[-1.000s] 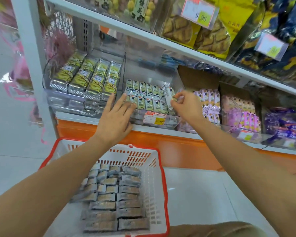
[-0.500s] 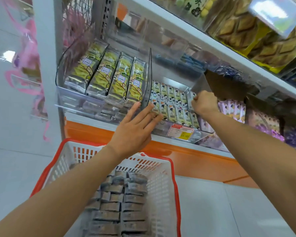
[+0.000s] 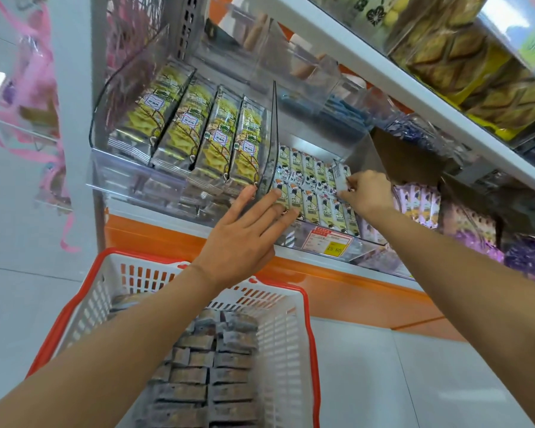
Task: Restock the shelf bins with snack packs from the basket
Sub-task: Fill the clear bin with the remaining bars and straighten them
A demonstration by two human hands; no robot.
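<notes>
A: Stage shown?
B: The right hand [image 3: 365,193] pinches a snack pack [image 3: 342,177] at the right end of the nearly full bin [image 3: 365,247]. The left hand [image 3: 247,230] lies flat on the rows. The basket [image 3: 312,350] holds many more.

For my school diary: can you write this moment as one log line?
step: restocking | right hand: pinches snack pack at middle bin | left hand: flat on shelved packs | basket: part full

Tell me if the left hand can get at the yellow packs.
Probably yes: the left hand is open and empty at the front corner of the clear bin, and nothing covers the yellow packs just above it.
</notes>
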